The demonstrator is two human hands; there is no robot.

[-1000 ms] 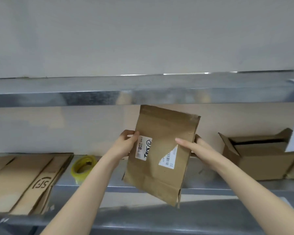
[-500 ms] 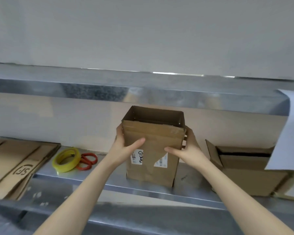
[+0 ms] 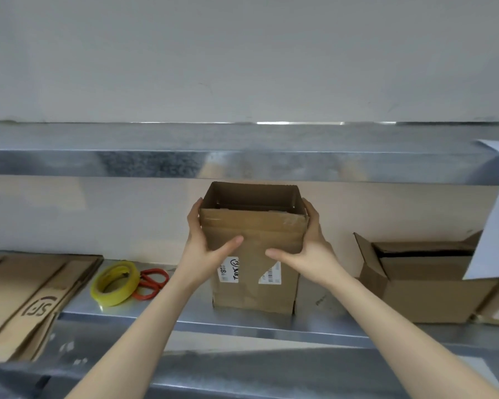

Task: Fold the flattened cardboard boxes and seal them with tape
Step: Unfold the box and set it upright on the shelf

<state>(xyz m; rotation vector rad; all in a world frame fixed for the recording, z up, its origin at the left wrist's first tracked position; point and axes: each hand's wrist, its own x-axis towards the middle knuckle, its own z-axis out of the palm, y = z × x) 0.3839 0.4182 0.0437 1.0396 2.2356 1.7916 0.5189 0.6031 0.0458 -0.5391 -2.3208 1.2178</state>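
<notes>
Flat earlier, box [image 3: 253, 226] stands opened between left hand [image 3: 205, 250] and right hand [image 3: 310, 250].

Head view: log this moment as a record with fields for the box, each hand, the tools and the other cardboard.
box: brown box upright on the metal shelf, top open, two labels on the front
left hand: left hand grips the box's left side, thumb on the front
right hand: right hand grips the right side, thumb on the front
tape: yellow tape on the shelf, left of the box
scissors: red-handled scissors beside the tape
flat cardboard: flat cardboard stacked at far left
second box: second box at right, flaps open
</notes>
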